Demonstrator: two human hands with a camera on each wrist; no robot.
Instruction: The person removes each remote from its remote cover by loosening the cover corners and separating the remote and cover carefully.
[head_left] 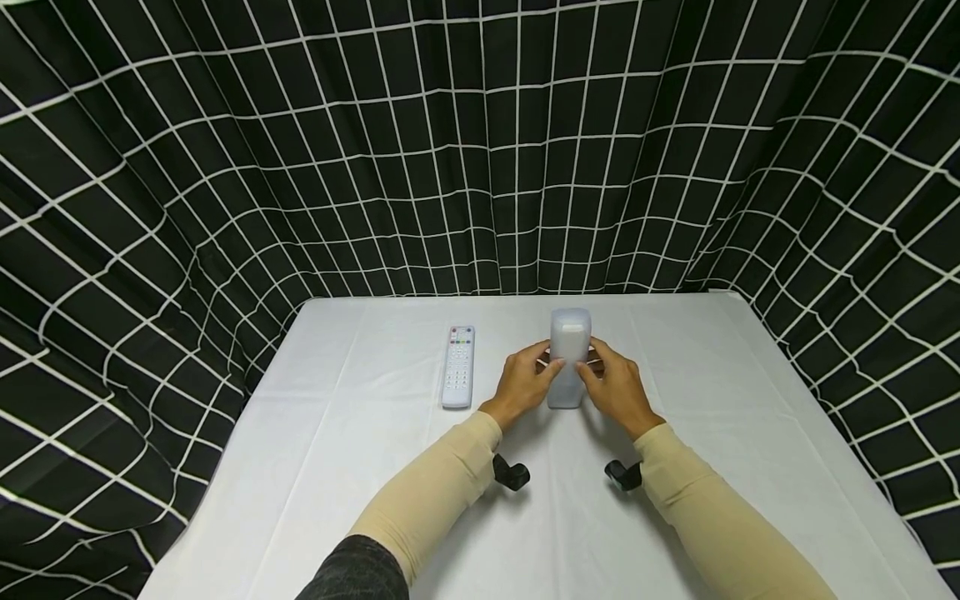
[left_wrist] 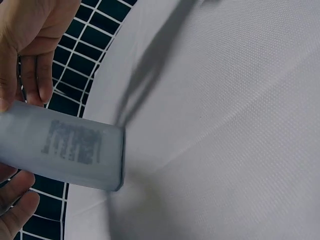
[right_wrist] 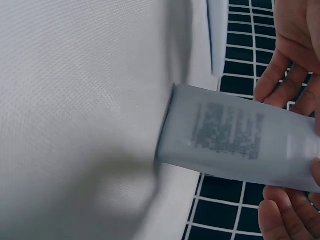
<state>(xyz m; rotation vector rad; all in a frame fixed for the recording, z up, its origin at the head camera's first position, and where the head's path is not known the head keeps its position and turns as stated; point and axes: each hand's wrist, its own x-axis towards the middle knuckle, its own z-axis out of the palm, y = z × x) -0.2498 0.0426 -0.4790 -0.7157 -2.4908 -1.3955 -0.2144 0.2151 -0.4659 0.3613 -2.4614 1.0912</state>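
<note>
A pale grey remote control with a frosted, translucent look is held between both hands, tilted up over the white table. Its left edge is pinched by the thumb and fingers of my left hand. On the opposite edge, my right hand grips it the same way. The left wrist view shows a blurred grey printed label on the remote control, too unclear to read. Its lower end sits at or just above the cloth; I cannot tell which. No buttons show on the side facing me.
A second white remote control lies buttons up on the white tablecloth, left of my hands. Black curtains with white grid lines surround the table's back and sides. Black wrist mounts stick out beneath both forearms.
</note>
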